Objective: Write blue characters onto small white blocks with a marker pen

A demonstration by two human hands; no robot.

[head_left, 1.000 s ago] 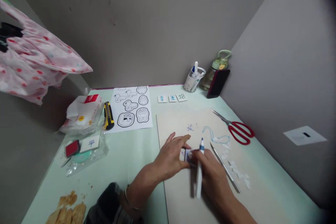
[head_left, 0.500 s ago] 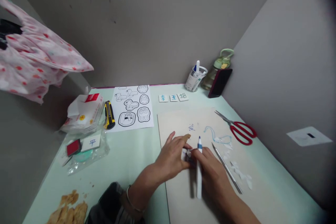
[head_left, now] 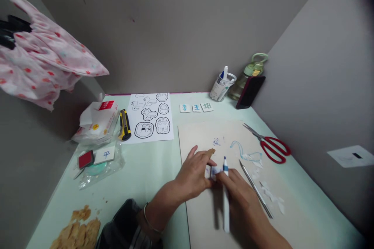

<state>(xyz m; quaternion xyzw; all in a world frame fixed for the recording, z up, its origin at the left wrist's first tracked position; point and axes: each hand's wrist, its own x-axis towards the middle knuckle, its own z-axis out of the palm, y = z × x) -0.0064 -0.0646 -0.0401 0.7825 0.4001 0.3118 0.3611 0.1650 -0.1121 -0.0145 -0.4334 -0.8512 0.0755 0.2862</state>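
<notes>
Near the board's middle, my left hand grips a small white block with faint purple marks, between thumb and fingers. A brown bandage wraps one of its fingertips. My right hand is closed around a white marker, its blue tip uncapped and pointing away from me. At the same hand's fingertips a crumpled white scrap with blue-purple smudges, perhaps tissue, lies against the block. Both hands work close together over the cream board, and the fingers hide much of the block.
Right of my hands lie a silver pen-shaped knife, white scraps and red-handled scissors. A printed sheet, yellow cutter and tissue pack sit left. Behind stand a pen cup, phone and green bottle.
My right fingers and the marker have drawn slightly toward me, and the smudged scrap shows more beside the block. The whole view has shifted a little.
</notes>
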